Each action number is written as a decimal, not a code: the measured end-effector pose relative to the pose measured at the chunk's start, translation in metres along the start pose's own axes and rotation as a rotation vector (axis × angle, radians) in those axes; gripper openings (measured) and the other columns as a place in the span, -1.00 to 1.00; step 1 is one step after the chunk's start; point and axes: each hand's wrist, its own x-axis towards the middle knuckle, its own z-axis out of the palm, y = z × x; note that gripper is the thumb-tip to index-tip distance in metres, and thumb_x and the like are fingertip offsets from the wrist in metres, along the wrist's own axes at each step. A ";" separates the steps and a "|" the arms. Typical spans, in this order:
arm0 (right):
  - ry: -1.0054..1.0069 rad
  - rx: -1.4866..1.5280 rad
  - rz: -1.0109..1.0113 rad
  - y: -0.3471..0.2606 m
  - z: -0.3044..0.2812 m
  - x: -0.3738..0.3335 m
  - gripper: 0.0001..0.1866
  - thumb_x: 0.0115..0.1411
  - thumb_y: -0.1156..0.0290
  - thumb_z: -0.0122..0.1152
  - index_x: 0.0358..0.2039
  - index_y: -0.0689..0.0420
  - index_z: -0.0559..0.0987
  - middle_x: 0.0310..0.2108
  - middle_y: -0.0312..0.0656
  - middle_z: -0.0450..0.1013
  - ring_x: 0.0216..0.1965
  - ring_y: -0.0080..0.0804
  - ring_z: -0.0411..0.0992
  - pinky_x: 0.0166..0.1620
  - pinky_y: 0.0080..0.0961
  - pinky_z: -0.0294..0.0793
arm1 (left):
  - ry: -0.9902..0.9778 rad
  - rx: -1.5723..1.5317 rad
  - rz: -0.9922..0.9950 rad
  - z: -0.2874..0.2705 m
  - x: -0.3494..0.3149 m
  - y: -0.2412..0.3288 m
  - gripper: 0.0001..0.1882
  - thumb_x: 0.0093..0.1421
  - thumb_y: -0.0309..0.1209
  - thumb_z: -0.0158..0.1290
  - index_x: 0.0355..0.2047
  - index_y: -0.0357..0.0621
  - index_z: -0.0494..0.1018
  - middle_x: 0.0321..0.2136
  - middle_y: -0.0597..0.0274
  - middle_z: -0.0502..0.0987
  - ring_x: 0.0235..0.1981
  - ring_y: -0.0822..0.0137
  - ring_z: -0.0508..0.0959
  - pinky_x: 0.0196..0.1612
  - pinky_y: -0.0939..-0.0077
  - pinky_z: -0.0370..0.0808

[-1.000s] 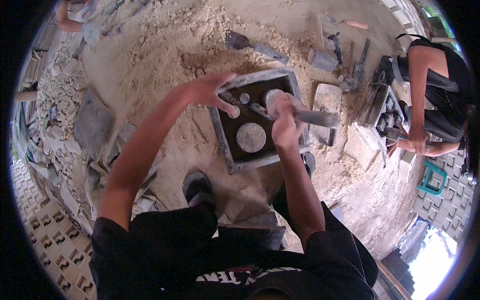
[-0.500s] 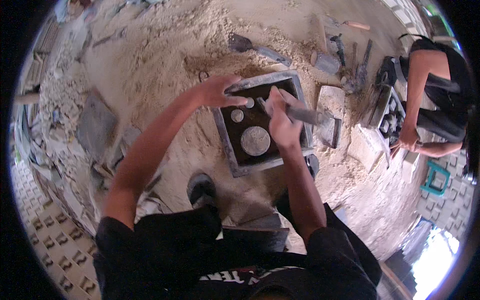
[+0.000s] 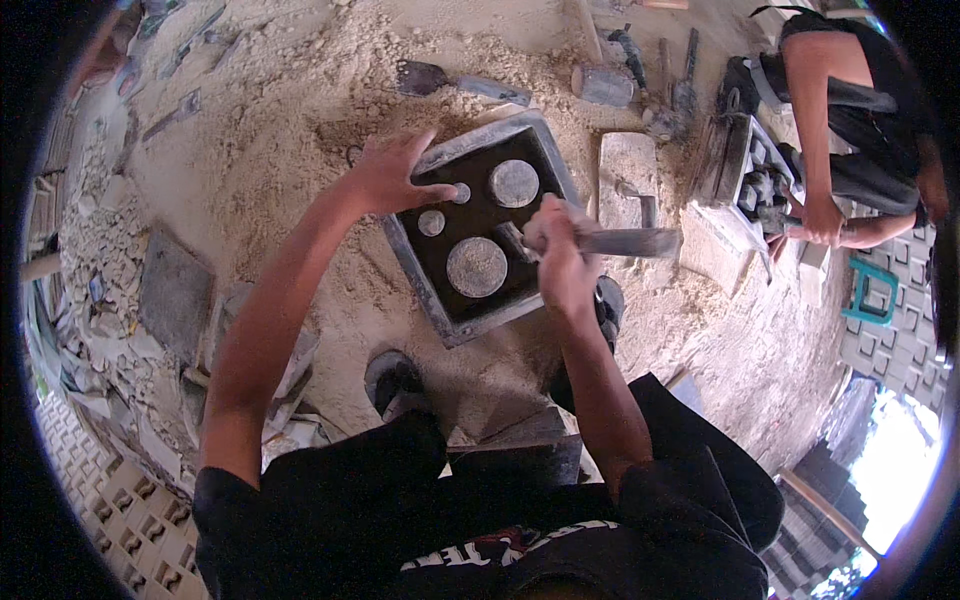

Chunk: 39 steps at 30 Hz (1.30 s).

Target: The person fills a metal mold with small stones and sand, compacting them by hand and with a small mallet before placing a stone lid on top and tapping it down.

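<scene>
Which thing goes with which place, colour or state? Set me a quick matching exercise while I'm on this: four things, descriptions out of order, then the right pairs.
Things
1. Left hand
2. Right hand
3. Stool
4. Trowel

Descriptions
A. Teal, toward the right side of the view
B. Closed around a tool
C. Lying on the pale, dusty ground, beyond the frame
D. Fingers spread, at the frame's upper left

Right pairs: 1-D, 2-B, 3-A, 4-C
</scene>
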 end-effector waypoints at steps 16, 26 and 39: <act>-0.466 -0.273 -0.391 -0.014 -0.066 -0.003 -0.71 0.01 0.26 0.06 -0.66 0.24 0.43 -0.78 -0.18 0.27 -0.71 -0.42 0.28 -0.60 -0.53 0.23 | 0.058 0.224 0.271 0.029 -0.031 0.066 0.12 -0.15 0.30 0.09 0.30 0.02 -0.09 0.31 -0.03 -0.11 0.34 -0.01 -0.13 0.24 -0.28 -0.31; -0.556 -0.097 -0.598 -0.061 -0.068 -0.026 -0.79 -0.08 0.25 0.14 -0.61 0.13 0.52 -0.70 -0.27 0.39 -0.67 -0.33 0.36 -0.58 -0.37 0.27 | -0.068 0.240 0.219 0.021 -0.026 0.080 0.12 -0.24 0.11 0.27 0.28 0.05 -0.02 0.35 0.19 -0.26 0.35 0.12 -0.14 0.24 -0.32 -0.18; -0.690 -0.136 -0.363 -0.061 -0.023 -0.047 -0.74 -0.01 0.40 0.10 -0.75 0.18 0.34 -0.81 -0.24 0.16 -0.77 -0.34 0.16 -0.63 -0.45 0.13 | -0.022 0.295 0.258 0.015 -0.024 0.063 0.15 -0.29 0.31 0.16 0.28 0.14 -0.01 0.34 0.11 -0.26 0.33 0.08 -0.05 0.23 -0.31 -0.16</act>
